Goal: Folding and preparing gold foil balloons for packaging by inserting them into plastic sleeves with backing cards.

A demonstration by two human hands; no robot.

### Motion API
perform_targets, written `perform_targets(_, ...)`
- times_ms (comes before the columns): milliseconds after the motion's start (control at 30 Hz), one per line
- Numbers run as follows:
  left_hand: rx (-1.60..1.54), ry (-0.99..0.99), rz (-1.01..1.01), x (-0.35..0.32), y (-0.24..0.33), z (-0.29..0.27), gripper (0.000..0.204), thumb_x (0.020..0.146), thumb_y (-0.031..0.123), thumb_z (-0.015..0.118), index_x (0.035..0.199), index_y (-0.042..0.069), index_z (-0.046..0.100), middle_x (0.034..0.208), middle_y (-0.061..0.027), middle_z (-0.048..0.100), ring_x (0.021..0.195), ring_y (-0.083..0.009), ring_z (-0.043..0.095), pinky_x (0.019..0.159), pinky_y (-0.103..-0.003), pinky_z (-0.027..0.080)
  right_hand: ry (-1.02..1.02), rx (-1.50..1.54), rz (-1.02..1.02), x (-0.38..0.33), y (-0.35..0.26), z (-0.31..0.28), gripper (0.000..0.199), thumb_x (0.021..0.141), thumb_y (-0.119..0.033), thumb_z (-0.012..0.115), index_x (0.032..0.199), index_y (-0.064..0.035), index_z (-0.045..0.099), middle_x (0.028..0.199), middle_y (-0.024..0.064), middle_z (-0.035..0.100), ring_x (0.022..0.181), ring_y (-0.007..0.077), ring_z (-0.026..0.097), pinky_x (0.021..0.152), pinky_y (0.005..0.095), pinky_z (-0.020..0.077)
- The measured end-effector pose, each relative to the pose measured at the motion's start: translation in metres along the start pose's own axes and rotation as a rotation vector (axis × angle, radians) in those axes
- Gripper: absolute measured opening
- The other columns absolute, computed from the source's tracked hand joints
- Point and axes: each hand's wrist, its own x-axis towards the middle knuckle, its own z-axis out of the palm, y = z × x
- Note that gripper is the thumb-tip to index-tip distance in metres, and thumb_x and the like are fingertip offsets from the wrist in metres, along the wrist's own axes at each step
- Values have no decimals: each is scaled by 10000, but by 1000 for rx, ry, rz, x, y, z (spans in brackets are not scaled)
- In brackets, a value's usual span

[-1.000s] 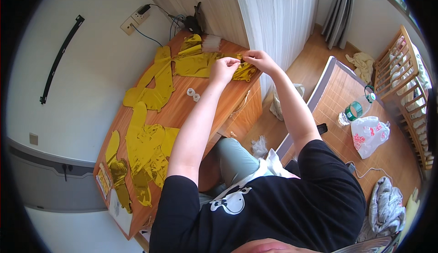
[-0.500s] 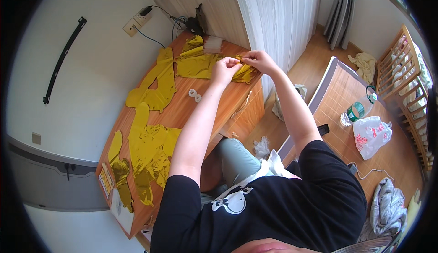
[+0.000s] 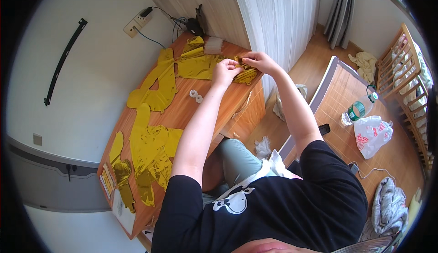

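At the far end of the wooden desk, my left hand and my right hand are close together. Both pinch a crumpled gold foil balloon, which lies flat and airless at the desk's right corner. Fingers partly cover the part being held. More flat gold foil balloons are spread over the desk: one beside my left hand, another further left, a large wrinkled one nearer me, and a narrow one by the left edge.
Two small white rolls sit beside my left forearm. A translucent packet lies at the back near dark cables. To my right, a low mat-topped surface carries a water bottle and a white plastic bag.
The foil between my hands has been turned and bunched, and a fold now stands up between my fingers. My hands have stayed at the same corner.
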Motion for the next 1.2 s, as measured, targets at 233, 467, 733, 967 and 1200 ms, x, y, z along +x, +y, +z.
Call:
perform_targets(233,-130,-7,10,2,-4,-3,258,839,138,847,1032,25,719,888,-67,767,774,-109,689,717,-271,544,-42,84,-61,-1,4,-1,293,1019,-125,627,1276,5,677,1117,63,726,1015,108,640,923,267,516)
perform_targets(467,-272,14,-87,13,-13,-6,220,886,133,796,1054,23,705,925,-60,765,792,-97,683,733,-271,536,-20,45,-78,2,5,0,287,1011,-108,636,1264,23,674,1108,54,727,994,92,638,908,261,524)
perform_targets(733,106,73,72,-2,14,2,204,862,126,801,1018,40,703,858,-87,770,743,-144,708,702,-293,550,-22,-4,64,0,5,-9,307,999,-148,667,1247,32,683,1074,50,734,966,85,650,896,267,533)
perform_targets(967,519,240,451,-19,23,3,348,844,176,809,1144,86,656,1107,-147,687,1014,-291,677,862,-402,540,36,-28,-115,-5,-7,4,340,933,-151,729,1222,26,704,1090,100,752,966,140,678,876,289,545)
perform_targets(1200,1077,138,400,-48,22,13,382,882,308,739,1160,97,584,1103,-128,606,1085,-316,608,919,-458,493,47,-273,-63,12,-32,4,306,928,-182,722,1182,-10,717,1042,160,751,932,234,711,845,346,547)
